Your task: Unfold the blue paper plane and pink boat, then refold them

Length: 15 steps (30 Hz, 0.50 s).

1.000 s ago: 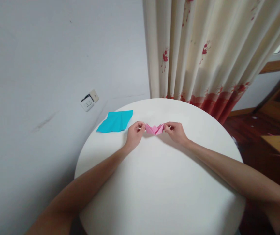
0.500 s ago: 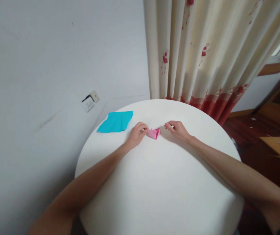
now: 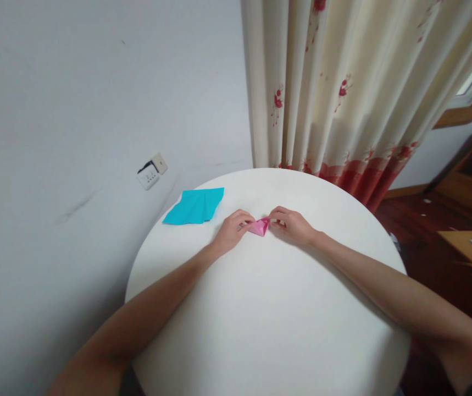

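The pink paper (image 3: 260,225) lies on the round table (image 3: 268,319) just right of the blue sheet (image 3: 194,205), already folded small; the left hand (image 3: 231,231) and right hand (image 3: 293,225) pinch its opposite ends; the blue sheet looks creased but mostly flat, untouched.

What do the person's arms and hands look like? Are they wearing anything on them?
Both arms are bare from the bottom edge of the picture to the fingertips: no sleeves show. The left hand and the right hand wear no gloves, and no watch, bracelet or ring can be made out, though the hands are small in the picture. Just a dark scrap, perhaps clothing, peeks in at the bottom right corner.
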Each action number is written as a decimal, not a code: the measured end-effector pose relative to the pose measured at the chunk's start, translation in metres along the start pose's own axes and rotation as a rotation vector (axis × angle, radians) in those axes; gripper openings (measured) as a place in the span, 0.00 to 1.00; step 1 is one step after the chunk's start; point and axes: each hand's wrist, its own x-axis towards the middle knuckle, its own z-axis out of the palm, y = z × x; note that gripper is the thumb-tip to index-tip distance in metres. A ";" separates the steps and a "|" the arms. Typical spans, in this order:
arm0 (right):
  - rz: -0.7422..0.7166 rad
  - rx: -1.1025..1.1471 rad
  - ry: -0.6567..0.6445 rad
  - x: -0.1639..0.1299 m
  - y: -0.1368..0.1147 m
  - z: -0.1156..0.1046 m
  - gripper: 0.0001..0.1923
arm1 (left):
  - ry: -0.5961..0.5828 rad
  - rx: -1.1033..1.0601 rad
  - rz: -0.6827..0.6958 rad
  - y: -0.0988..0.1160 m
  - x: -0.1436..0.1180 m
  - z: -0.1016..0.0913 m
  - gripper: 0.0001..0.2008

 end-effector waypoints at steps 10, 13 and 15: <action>0.039 -0.032 -0.022 0.000 0.017 -0.011 0.11 | -0.027 0.111 -0.037 -0.019 0.002 -0.008 0.07; 0.060 -0.063 -0.039 0.001 0.026 -0.012 0.11 | -0.028 0.155 -0.038 -0.029 0.002 -0.009 0.08; 0.072 -0.075 -0.041 0.001 0.029 -0.013 0.10 | -0.016 0.161 -0.036 -0.032 0.002 -0.010 0.08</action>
